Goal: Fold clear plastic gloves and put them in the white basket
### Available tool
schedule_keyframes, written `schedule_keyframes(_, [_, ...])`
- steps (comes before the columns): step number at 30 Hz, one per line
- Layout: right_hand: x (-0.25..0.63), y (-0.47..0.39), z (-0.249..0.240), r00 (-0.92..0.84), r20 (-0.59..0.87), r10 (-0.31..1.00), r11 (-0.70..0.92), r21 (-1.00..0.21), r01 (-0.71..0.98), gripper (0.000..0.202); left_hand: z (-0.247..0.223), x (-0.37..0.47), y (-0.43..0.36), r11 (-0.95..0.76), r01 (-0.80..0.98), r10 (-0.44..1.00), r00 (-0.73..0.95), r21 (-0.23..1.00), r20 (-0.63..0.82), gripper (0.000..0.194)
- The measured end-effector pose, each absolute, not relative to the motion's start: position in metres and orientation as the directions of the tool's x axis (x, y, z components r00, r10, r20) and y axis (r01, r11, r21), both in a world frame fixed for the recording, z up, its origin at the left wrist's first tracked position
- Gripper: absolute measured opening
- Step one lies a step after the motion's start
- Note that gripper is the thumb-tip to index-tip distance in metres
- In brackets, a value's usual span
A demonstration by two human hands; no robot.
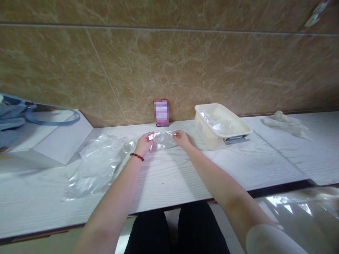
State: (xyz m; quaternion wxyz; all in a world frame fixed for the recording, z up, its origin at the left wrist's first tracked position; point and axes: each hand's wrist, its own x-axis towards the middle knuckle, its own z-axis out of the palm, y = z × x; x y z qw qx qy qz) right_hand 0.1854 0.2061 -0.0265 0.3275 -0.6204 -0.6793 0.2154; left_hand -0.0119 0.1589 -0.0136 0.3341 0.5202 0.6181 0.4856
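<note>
A clear plastic bag [162,140] is stretched between my two hands, just above the white wood-grain table. My left hand [144,143], with a red bead bracelet at the wrist, pinches its left end. At the other end, the fingers of my right hand [182,138] are closed on the bag's upper corner. Left of my left hand lies a heap of clear plastic bags [99,160]. To the right of my right hand stands a cream plastic bin [209,132] with clear plastic [218,121] inside.
A phone [161,113] leans upright against the brown marbled wall. On the left stands a white box [59,137], with a blue bag [12,118] and its strap on top. Crumpled whitish plastic [287,125] lies at the far right. The table's front edge [169,206] is by my legs.
</note>
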Motion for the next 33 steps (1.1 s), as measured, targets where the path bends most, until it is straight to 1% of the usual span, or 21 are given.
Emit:
schedule_keyframes(3, [0.184,0.209,-0.027,0.015,0.162,0.987,0.103,-0.697,0.710,0.027,-0.012,-0.012,0.161,0.007,0.269,0.961,-0.268,0.963,0.068,0.045])
schedule_keyframes(6, [0.185,0.205,-0.025,0.010,0.169,0.986,0.105,-0.657,0.746,0.036,-0.015,-0.014,0.163,0.046,0.294,0.956,-0.290,0.955,0.044,0.046])
schedule_keyframes(8, [0.186,0.200,-0.021,-0.030,0.186,0.982,0.142,-0.624,0.768,0.043,-0.017,-0.015,0.164,0.074,0.358,0.957,-0.288,0.931,0.035,0.046])
schedule_keyframes(9, [0.186,0.198,-0.019,-0.059,0.189,0.980,0.164,-0.604,0.780,0.042,-0.018,-0.016,0.164,0.082,0.410,0.959,-0.280,0.909,0.039,0.045])
schedule_keyframes(12, [0.187,0.193,-0.013,-0.128,0.179,0.975,0.205,-0.529,0.823,0.030,-0.019,-0.018,0.165,0.069,0.581,0.965,-0.246,0.811,0.094,0.041])
schedule_keyframes(14, [0.187,0.192,-0.012,-0.159,0.190,0.969,0.233,-0.479,0.847,0.028,-0.016,-0.018,0.165,0.051,0.632,0.957,-0.251,0.773,0.142,0.037])
schedule_keyframes(15, [0.187,0.192,-0.012,-0.175,0.198,0.964,0.249,-0.458,0.853,0.029,-0.015,-0.019,0.164,0.053,0.632,0.945,-0.283,0.773,0.167,0.036])
schedule_keyframes(18, [0.186,0.193,-0.014,-0.234,0.209,0.950,0.302,-0.415,0.858,0.034,-0.009,-0.022,0.162,0.107,0.584,0.867,-0.450,0.805,0.212,0.035])
schedule_keyframes(21, [0.185,0.193,-0.015,-0.281,0.203,0.938,0.340,-0.376,0.862,0.041,-0.006,-0.027,0.160,0.207,0.527,0.818,-0.555,0.825,0.150,0.038])
schedule_keyframes(24, [0.184,0.191,-0.014,-0.314,0.196,0.929,0.364,-0.325,0.873,0.049,-0.008,-0.028,0.159,0.227,0.487,0.836,-0.542,0.843,0.088,0.040])
schedule_keyframes(27, [0.183,0.188,-0.012,-0.333,0.164,0.929,0.367,-0.276,0.888,0.054,-0.013,-0.025,0.161,0.179,0.423,0.868,-0.493,0.888,0.059,0.039])
schedule_keyframes(29, [0.182,0.186,-0.010,-0.333,0.132,0.933,0.357,-0.252,0.899,0.055,-0.016,-0.024,0.164,0.135,0.350,0.876,-0.479,0.927,0.053,0.037])
schedule_keyframes(31, [0.181,0.185,-0.009,-0.334,0.110,0.936,0.351,-0.234,0.906,0.056,-0.016,-0.026,0.166,0.093,0.272,0.859,-0.508,0.958,0.061,0.034])
schedule_keyframes(33, [0.181,0.184,-0.008,-0.337,0.098,0.936,0.350,-0.221,0.910,0.057,-0.014,-0.032,0.166,0.080,0.241,0.835,-0.547,0.967,0.067,0.033])
